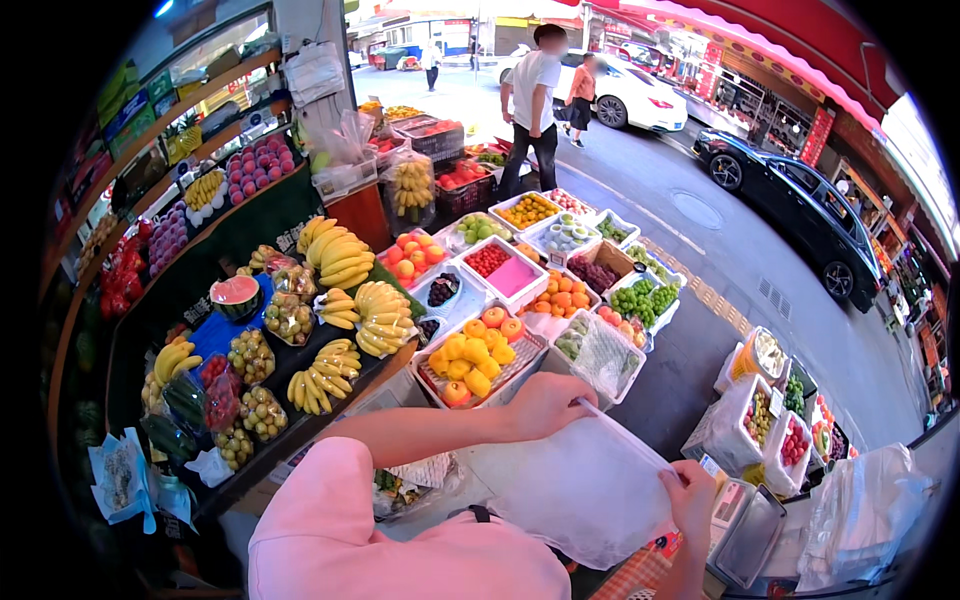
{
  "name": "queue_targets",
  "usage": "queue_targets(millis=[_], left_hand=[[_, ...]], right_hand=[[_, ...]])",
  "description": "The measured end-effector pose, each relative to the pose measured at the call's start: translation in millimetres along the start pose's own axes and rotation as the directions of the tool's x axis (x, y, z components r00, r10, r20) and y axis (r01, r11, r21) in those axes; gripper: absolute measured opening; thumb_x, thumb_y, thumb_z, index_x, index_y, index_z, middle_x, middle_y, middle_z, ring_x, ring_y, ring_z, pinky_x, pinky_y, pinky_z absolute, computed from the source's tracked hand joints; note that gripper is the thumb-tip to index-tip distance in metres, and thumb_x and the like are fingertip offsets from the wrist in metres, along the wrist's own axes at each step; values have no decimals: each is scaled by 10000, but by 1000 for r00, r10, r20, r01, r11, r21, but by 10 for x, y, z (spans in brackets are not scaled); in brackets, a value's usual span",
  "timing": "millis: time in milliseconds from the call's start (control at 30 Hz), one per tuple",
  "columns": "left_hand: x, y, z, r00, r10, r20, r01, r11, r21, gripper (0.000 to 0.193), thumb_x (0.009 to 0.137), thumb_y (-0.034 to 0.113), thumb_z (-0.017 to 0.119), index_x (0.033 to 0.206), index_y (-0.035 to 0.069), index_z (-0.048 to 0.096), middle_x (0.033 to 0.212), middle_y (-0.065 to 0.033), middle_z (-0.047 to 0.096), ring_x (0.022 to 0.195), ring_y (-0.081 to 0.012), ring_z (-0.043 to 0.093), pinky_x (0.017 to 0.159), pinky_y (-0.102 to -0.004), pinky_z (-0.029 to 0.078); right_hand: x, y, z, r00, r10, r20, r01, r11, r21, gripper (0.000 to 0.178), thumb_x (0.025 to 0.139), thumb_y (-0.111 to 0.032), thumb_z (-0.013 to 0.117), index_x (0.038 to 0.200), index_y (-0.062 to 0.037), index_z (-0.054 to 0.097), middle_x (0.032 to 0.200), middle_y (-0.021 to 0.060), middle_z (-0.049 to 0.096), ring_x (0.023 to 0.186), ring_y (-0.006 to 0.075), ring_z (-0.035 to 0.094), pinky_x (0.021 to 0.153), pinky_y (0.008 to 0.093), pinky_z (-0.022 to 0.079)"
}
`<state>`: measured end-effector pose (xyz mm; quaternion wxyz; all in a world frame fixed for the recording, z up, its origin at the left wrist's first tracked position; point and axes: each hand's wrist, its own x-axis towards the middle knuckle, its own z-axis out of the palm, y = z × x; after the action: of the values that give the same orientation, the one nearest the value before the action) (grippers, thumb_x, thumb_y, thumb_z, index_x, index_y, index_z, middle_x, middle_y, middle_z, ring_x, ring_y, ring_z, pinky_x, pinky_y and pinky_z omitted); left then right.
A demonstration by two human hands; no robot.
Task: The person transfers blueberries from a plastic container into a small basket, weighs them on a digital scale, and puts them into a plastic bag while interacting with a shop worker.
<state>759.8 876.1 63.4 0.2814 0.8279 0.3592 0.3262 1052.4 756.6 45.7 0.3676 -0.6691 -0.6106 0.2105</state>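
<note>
A clear plastic bag (pixel 585 490) is stretched in front of me, its top edge pulled taut between my two hands. My left hand (pixel 545 406) pinches one end of that edge, close to a crate (pixel 530 362) of yellow and orange fruit (pixel 470 358). At the other end, nearer my body, my right hand (pixel 688 494) grips the edge between thumb and fingers. The bag hangs flat and looks empty. Just right of my right hand is a scale (pixel 745 535) with a metal tray.
Bananas (pixel 385 318), bagged fruit (pixel 255 357) and a cut watermelon (pixel 236 298) cover the left stand. White crates of fruit (pixel 640 300) spread ahead, more (pixel 758 413) at right. Loose plastic bags (pixel 865 515) hang lower right. A person (pixel 533 90) stands beyond the crates; cars (pixel 800 205) line the street.
</note>
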Motion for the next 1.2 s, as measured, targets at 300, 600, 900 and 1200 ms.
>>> queue_targets(millis=[300, 600, 900, 1200], left_hand=[[693, -417, 167, 1000, -4, 14, 5, 999, -38, 203, 803, 224, 721, 883, 38, 715, 736, -87, 663, 690, -181, 623, 650, -319, 479], [1131, -330, 273, 977, -53, 205, 92, 978, -188, 331, 883, 324, 663, 821, 2, 705, 650, -75, 642, 609, -140, 581, 596, -327, 442], [1246, -395, 467, 940, -177, 293, 273, 904, -329, 477, 953, 401, 589, 675, 15, 615, 616, 8, 521, 569, -75, 451, 538, -266, 371], [1260, -691, 647, 863, -311, 397, 503, 578, -642, 394, 966, 392, 566, 875, 18, 650, 809, -43, 651, 712, -138, 629, 656, -306, 534]], right_hand=[[427, 63, -261, 999, 42, -6, -42, 992, -122, 228, 851, -214, 674, 935, -5, 708, 676, 98, 659, 603, 130, 591, 588, 304, 455], [521, 192, -558, 992, 71, -100, -80, 993, -87, 276, 858, -256, 687, 889, 18, 709, 611, 44, 603, 571, 91, 511, 540, 288, 404], [405, 234, -743, 970, 242, 34, -244, 949, 199, 242, 832, -212, 706, 880, 25, 704, 686, -20, 624, 606, 60, 518, 551, 233, 403], [261, 541, -911, 946, 296, 131, -314, 737, 599, 234, 786, -53, 700, 997, 41, 660, 895, 51, 675, 789, 117, 636, 737, 266, 517]])
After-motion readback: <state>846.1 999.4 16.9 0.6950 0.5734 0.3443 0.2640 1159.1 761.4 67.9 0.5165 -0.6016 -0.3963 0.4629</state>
